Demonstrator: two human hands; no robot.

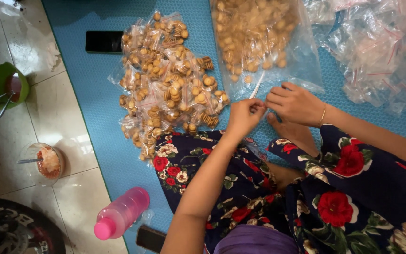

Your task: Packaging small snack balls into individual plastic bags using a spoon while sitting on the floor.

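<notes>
Currently: left hand and right hand, both pinched shut on one small clear bag over the blue mat. Done: heap of filled biscuit packets. Left: big bag of loose biscuits; empty zip bags.

My left hand and right hand met on a small bag over the mat, filled bags heaped to their left, big open bag beyond them, empty bags to the right, bottle beside my left knee.
</notes>
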